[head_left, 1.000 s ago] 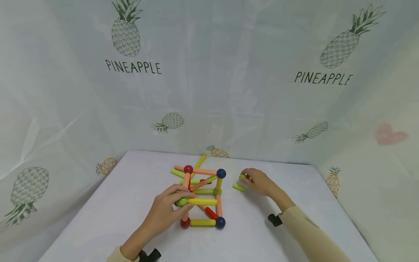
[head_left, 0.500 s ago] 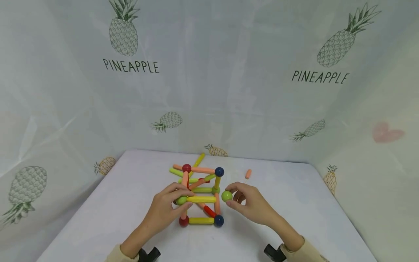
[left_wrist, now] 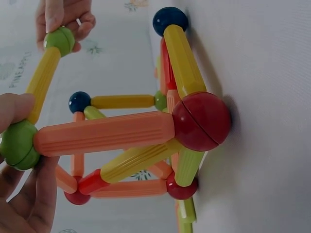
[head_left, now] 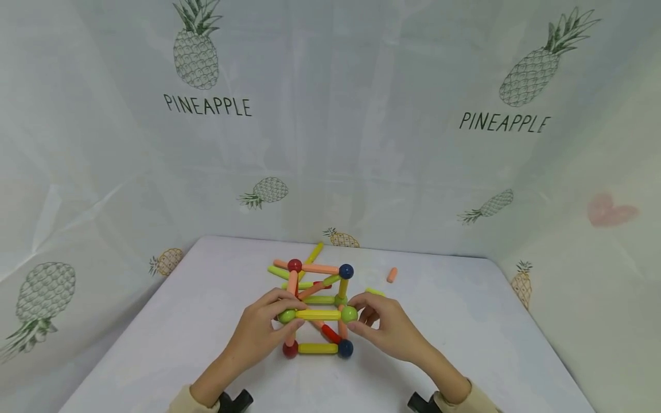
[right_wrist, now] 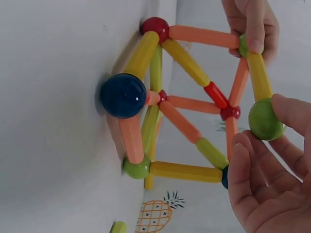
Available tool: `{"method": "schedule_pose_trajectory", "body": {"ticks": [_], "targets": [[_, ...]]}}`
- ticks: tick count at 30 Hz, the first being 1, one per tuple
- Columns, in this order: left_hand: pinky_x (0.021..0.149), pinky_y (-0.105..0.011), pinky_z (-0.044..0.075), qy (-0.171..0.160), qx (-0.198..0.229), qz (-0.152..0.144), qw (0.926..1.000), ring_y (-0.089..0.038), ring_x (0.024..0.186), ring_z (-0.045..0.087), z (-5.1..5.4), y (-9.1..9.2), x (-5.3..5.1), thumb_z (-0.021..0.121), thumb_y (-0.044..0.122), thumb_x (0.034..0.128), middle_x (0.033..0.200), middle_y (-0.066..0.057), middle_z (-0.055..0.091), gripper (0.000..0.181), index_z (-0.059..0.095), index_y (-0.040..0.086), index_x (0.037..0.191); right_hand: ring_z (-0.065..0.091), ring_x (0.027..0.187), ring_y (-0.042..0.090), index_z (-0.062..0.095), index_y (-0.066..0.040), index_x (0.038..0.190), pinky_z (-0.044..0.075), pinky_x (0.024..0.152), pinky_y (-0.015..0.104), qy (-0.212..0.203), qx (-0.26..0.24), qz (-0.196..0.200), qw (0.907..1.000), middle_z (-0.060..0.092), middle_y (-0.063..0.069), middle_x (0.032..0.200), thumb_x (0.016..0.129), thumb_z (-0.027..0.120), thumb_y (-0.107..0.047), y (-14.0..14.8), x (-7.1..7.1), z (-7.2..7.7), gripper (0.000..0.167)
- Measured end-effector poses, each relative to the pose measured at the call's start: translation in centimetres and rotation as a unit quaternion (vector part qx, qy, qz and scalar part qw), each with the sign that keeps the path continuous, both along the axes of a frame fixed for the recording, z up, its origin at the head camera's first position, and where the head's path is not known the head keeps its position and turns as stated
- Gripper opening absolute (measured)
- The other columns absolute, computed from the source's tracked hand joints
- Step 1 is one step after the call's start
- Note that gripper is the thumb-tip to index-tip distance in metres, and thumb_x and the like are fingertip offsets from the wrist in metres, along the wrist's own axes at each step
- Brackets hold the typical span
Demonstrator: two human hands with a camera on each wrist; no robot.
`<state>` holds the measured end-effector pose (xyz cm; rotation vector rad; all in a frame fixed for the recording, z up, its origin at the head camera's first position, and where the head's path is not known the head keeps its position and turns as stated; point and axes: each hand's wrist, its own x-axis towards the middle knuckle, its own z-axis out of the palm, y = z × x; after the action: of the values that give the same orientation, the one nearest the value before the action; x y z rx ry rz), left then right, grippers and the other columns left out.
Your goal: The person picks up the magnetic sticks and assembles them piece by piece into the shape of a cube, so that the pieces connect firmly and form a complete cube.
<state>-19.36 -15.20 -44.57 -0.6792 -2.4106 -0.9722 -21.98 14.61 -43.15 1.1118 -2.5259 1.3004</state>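
Note:
A cube-like frame of coloured sticks [left_wrist: 104, 133] and balls stands on the table. My left hand [head_left: 260, 328] pinches the green ball [left_wrist: 19, 144] at its upper front-left corner. From that ball a yellow stick [head_left: 318, 314] runs level to the right. On the stick's far end sits a second green ball [right_wrist: 265, 120], pinched between the thumb and fingers of my right hand [head_left: 387, 327]. Below, a red ball [left_wrist: 203, 121] and a dark blue ball [right_wrist: 124, 95] form the front bottom corners, joined by another yellow stick [head_left: 317, 348].
Behind the frame lies a loose yellow stick [head_left: 318, 250]. A short orange stick [head_left: 392, 275] lies at the back right, and a lime stick [head_left: 375, 291] shows partly behind my right hand. A pineapple-print curtain [head_left: 361, 143] hangs behind the white table [head_left: 465, 321].
My right hand has brought the green ball leftward and toward me from the table's right side, onto the yellow stick's end. The left hand has kept its pinch on the other ball.

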Motion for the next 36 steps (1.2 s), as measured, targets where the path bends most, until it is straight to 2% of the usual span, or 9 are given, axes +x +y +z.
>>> {"method": "schedule_pose_trajectory", "body": {"ticks": [5, 10, 15, 16, 19, 22, 28, 32, 36], "targets": [[0.077, -0.024, 0.046, 0.035, -0.043, 0.019, 0.9983, -0.001, 0.096, 0.045, 0.2, -0.1, -0.2, 0.081, 0.036, 0.08, 0.109, 0.027, 0.056, 0.029, 0.072, 0.033, 0.107, 0.062, 0.077, 0.011, 0.063, -0.026, 0.115, 0.054, 0.067, 0.027, -0.001, -0.006, -0.002, 1.0, 0.065, -0.012, 0.099, 0.09, 0.072, -0.033, -0.2, 0.2, 0.1, 0.028], [0.077, -0.032, 0.037, 0.078, -0.075, 0.011, 0.994, -0.008, 0.096, 0.039, 0.7, 0.1, -0.6, 0.082, 0.039, 0.0783, 0.106, 0.023, 0.062, 0.031, 0.071, 0.035, 0.107, 0.062, 0.077, 0.011, 0.063, -0.025, 0.116, 0.055, 0.067, 0.027, 0.0, -0.008, -0.01, 0.9999, 0.065, -0.013, 0.101, 0.09, 0.071, -0.035, -0.3, 0.2, 0.0, 0.029], [0.076, -0.029, 0.038, 0.061, -0.109, -0.012, 0.9921, -0.004, 0.096, 0.039, 2.1, 1.1, -0.8, 0.069, 0.062, 0.0803, 0.104, 0.023, 0.065, 0.04, 0.071, 0.036, 0.111, 0.062, 0.076, 0.014, 0.064, -0.019, 0.116, 0.055, 0.067, 0.028, 0.005, -0.022, -0.018, 0.9996, 0.066, -0.008, 0.1, 0.088, 0.074, -0.024, -0.7, 0.8, 0.8, 0.03], [0.079, -0.029, 0.04, 0.058, -0.114, -0.019, 0.9916, -0.004, 0.097, 0.04, 2.3, 1.4, -0.8, 0.067, 0.063, 0.0806, 0.105, 0.022, 0.065, 0.041, 0.072, 0.035, 0.111, 0.062, 0.076, 0.014, 0.064, -0.019, 0.116, 0.055, 0.066, 0.028, 0.004, -0.024, -0.019, 0.9995, 0.066, -0.008, 0.1, 0.088, 0.075, -0.023, -0.7, 0.9, 0.8, 0.03], [0.076, -0.027, 0.044, 0.047, -0.129, -0.042, 0.9896, -0.003, 0.093, 0.044, 2.9, 2.2, -1.0, 0.068, 0.059, 0.0821, 0.107, 0.021, 0.065, 0.038, 0.072, 0.036, 0.112, 0.062, 0.075, 0.015, 0.064, -0.02, 0.115, 0.055, 0.066, 0.029, -0.001, -0.032, -0.024, 0.9992, 0.066, -0.007, 0.098, 0.087, 0.075, -0.023, -0.7, 0.9, 0.8, 0.03], [0.078, -0.026, 0.047, 0.035, -0.131, -0.065, 0.9887, 0.0, 0.094, 0.052, 3.0, 2.6, -1.4, 0.07, 0.053, 0.084, 0.109, 0.024, 0.064, 0.033, 0.071, 0.038, 0.113, 0.063, 0.076, 0.012, 0.063, -0.023, 0.116, 0.055, 0.066, 0.028, 0.003, -0.038, -0.013, 0.9992, 0.066, -0.01, 0.099, 0.088, 0.074, -0.029, -0.5, 0.4, -0.1, 0.03], [0.062, -0.019, 0.045, 0.025, -0.119, -0.1, 0.9875, 0.003, 0.079, 0.055, 2.8, 3.0, -1.9, 0.067, 0.052, 0.0867, 0.105, 0.024, 0.065, 0.029, 0.071, 0.036, 0.111, 0.063, 0.077, 0.012, 0.063, -0.022, 0.116, 0.055, 0.066, 0.029, 0.011, -0.047, -0.002, 0.9989, 0.066, -0.009, 0.101, 0.089, 0.073, -0.029, -0.6, 0.5, 0.1, 0.03], [0.055, -0.017, 0.042, 0.032, -0.115, -0.102, 0.9876, 0.003, 0.071, 0.054, 2.6, 3.1, -2.1, 0.073, 0.045, 0.085, 0.102, 0.021, 0.067, 0.027, 0.072, 0.034, 0.11, 0.064, 0.078, 0.013, 0.062, -0.023, 0.118, 0.056, 0.068, 0.03, -0.01, -0.03, -0.013, 0.9994, 0.066, -0.008, 0.101, 0.088, 0.074, -0.031, -0.3, 0.5, -0.1, 0.034], [0.057, -0.017, 0.043, 0.032, -0.116, -0.079, 0.9896, 0.005, 0.074, 0.056, 2.4, 3.1, -2.1, 0.077, 0.041, 0.083, 0.103, 0.023, 0.067, 0.028, 0.072, 0.036, 0.11, 0.064, 0.081, 0.012, 0.06, -0.019, 0.12, 0.055, 0.07, 0.028, -0.066, 0.024, -0.026, 0.9972, 0.065, -0.002, 0.103, 0.086, 0.076, -0.032, 0.4, 0.0, -1.5, 0.039]]}}
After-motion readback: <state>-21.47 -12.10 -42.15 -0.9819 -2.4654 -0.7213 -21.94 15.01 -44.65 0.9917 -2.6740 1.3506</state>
